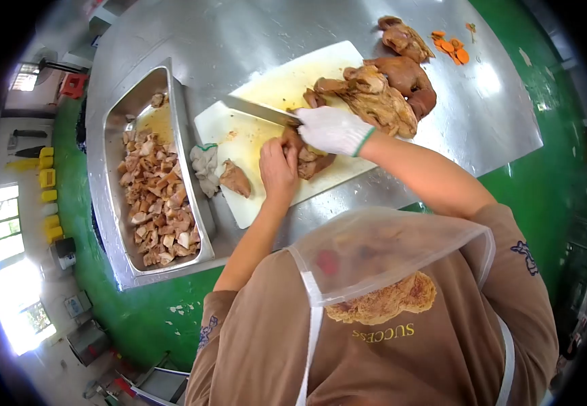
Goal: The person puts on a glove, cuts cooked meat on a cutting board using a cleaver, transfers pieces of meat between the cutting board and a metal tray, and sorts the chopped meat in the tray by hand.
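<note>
My right hand (334, 130), in a white knit glove with a green cuff, grips a kitchen knife (258, 110). Its blade points left across the white cutting board (214, 127). Bare and curled, my left hand (280, 168) presses on a piece of brown cooked meat (312, 162) beside the knife hand. One smaller chunk of meat (235, 179) lies on the board left of my left hand. Large browned meat pieces (381, 101) rest at the board's right end; their exact kind is unclear. The knife handle is hidden inside the glove.
A deep steel tray (184, 135) holding many chopped meat chunks (158, 203) stands at the left. Between tray and board lies a crumpled grey-white glove (204, 168). Another meat piece (404, 39) and orange carrot slices (450, 49) sit on the steel table (489, 115) at far right.
</note>
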`<state>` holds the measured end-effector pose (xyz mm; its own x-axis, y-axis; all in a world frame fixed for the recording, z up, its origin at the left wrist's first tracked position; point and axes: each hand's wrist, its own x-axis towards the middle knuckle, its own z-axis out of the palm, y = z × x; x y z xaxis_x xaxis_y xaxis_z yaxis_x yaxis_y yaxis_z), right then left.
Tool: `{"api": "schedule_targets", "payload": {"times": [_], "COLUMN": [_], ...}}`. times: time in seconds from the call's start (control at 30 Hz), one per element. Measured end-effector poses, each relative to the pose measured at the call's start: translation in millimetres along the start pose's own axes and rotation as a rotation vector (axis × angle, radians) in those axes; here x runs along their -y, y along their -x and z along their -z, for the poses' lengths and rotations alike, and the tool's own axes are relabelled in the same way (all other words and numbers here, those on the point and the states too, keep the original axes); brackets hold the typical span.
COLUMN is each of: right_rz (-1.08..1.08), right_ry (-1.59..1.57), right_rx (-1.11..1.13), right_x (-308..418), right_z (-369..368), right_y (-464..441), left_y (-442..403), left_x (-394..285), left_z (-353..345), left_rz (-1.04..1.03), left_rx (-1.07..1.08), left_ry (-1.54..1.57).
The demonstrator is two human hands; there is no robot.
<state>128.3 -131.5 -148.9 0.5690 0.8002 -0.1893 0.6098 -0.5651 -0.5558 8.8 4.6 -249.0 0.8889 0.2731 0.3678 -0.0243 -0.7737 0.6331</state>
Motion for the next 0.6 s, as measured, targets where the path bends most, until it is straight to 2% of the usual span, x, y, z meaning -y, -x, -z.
{"api": "schedule_targets", "payload": {"times": [0.03,0.07,0.1,0.13,0.17,0.27,0.4,0.43,0.6], "right_rz": [-0.056,-0.321,-0.278,-0.365,-0.357,-0.021,0.026,0.095,0.126], "right_ry": [-0.029,-0.295,-0.315,-0.324,-0.257,0.154,0.195,0.212,0.248], "right_rx": [-0.007,0.182,0.12,0.184,0.123,-0.058,0.03,-0.009,0.109], "right_x": [-15,13,-13,-9,-19,-51,-9,-11,-8], "right_z": [-3,38,25,38,35,21,48,45,45], "right_y": [2,26,32,44,51,67,94,96,78], "left_y": [5,4,8,14,16,18,21,20,10], "left_x": [-3,-4,-6,-7,-10,-14,-14,-17,-17], "left_z": [7,8,8,8,6,3,-3,-3,-8], "left_rz": [0.003,-0.012,-0.019,-0.021,0.012,-0.007,-0.05,-0.052,-0.026], "left_rx": [0.024,-0.005,-0.026,-0.045,-0.077,-0.167,-0.174,-0.159,-0.123], "left_ry": [-0.01,0.01,0.032,0.054,0.042,-0.021,-0.135,-0.148,-0.188]}}
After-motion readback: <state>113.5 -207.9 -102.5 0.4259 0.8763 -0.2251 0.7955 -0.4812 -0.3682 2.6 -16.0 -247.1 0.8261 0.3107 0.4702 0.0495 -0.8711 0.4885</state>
